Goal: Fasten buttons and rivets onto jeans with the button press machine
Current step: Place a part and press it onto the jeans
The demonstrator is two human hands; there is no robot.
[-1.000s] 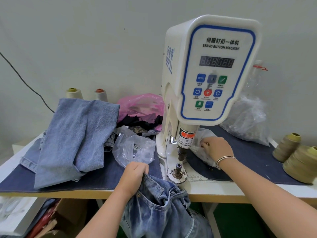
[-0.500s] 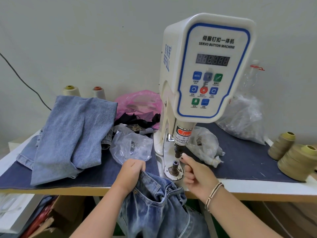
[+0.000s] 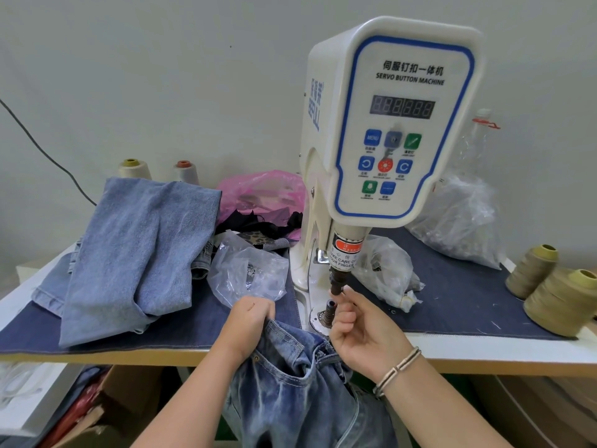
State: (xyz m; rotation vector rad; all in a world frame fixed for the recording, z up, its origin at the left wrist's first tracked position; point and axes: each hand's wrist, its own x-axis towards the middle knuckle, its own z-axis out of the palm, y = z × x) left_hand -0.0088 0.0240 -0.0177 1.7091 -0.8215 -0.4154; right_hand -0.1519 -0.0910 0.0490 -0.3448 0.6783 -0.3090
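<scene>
The white servo button machine (image 3: 394, 124) stands on the table, its dark upper punch (image 3: 336, 282) above the lower die (image 3: 329, 313). My left hand (image 3: 250, 321) grips the waistband of washed blue jeans (image 3: 300, 389) that hang over the table's front edge. My right hand (image 3: 361, 328) is raised beside the die, its thumb and forefinger pinched at the tip of the upper punch; whatever small part they hold is hidden. A clear bag of metal parts (image 3: 384, 270) lies just right of the machine's post.
A folded light-blue pair of jeans (image 3: 135, 253) lies at the left on the dark denim mat (image 3: 468, 302). Another clear bag (image 3: 248, 273), a pink bag (image 3: 261, 195), a large bag of parts (image 3: 458, 221) and olive thread cones (image 3: 562, 302) surround the machine.
My right hand left the clear bag at the right, came to the die, and has now lifted its pinched fingertips to the upper punch. My left hand keeps its hold on the jeans.
</scene>
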